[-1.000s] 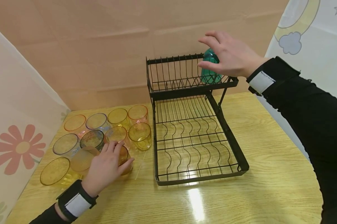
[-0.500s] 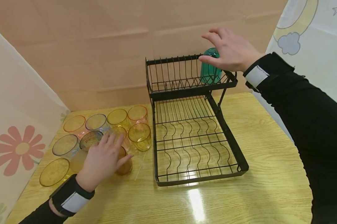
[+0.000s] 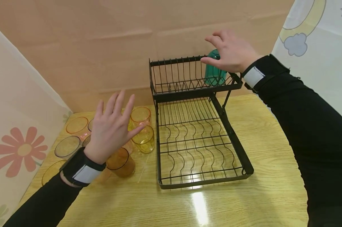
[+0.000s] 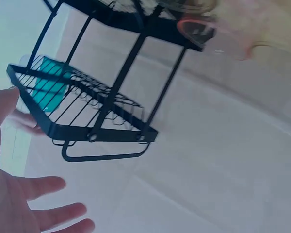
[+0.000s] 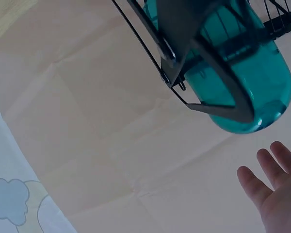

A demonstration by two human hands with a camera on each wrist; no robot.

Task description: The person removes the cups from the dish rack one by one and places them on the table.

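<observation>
A teal glass [image 3: 212, 74] stands upside down at the right end of the upper tier of a black dish rack [image 3: 205, 174]. My right hand [image 3: 232, 52] hovers beside it with loosely spread fingers; the right wrist view shows a gap between the fingertips and the rounded base of the glass. My left hand [image 3: 109, 130] is raised over a group of glasses on the left, fingers spread and straight, holding nothing. An amber-brown glass [image 3: 125, 165] stands upright just below it, and a yellow glass [image 3: 144, 143] stands near its thumb. The left hand hides several other glasses.
The rack's lower tier, with wavy wires, lies on the wooden table [image 3: 233, 201]. More coloured glasses, such as an orange-rimmed glass [image 3: 77, 125], stand upright left of the rack. Patterned sheets [image 3: 40, 91] hang around the table, and a thin strip [image 3: 143, 170] lies beside the rack.
My left hand has risen up and away from the glasses, its fingers straightening. The right hand has shifted slightly left, while the teal glass has stayed in the rack.
</observation>
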